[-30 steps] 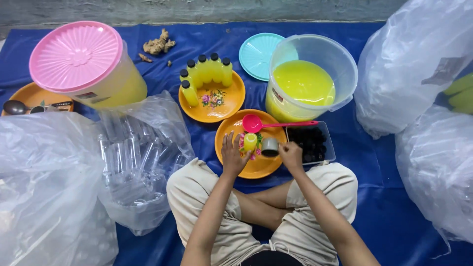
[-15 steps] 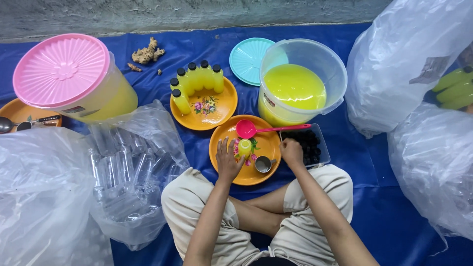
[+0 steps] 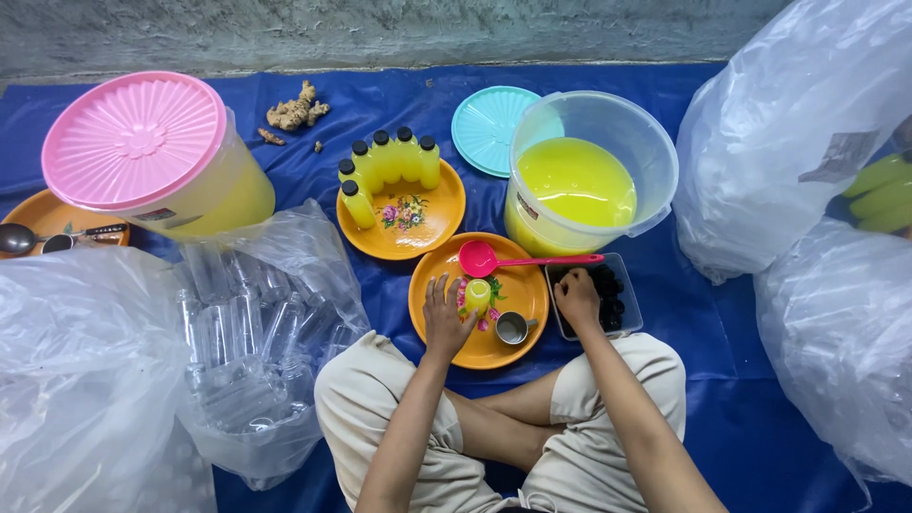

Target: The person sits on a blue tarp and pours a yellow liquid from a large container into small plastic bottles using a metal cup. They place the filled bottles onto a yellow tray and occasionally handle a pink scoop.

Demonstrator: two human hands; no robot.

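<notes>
Bottle [image 3: 477, 295], small, clear plastic and filled yellow, stood upright and uncapped on the orange plate [image 3: 432, 309] in front of my crossed legs. I judged it light but sloshy and a bit slippery, and soft enough to buckle under a squeeze, so the place to take it was low around the body, kept upright. My left hand [image 3: 445, 318] rested just beside it on the plate, fingers spread and holding nothing. My right hand [image 3: 578, 297] lay over the clear tray of dark caps [image 3: 608, 296]; its fingers curled down into them, and I could not tell whether it pinched one. A small metal cup [image 3: 511, 329] sat on the plate near the bottle, and the pink ladle [image 3: 494, 258] lay across the rim below the bucket of yellow liquid [image 3: 575, 180]. Compared with half a second ago, the right hand had moved off the plate's edge onto the cap tray, while the left had stayed put.
</notes>
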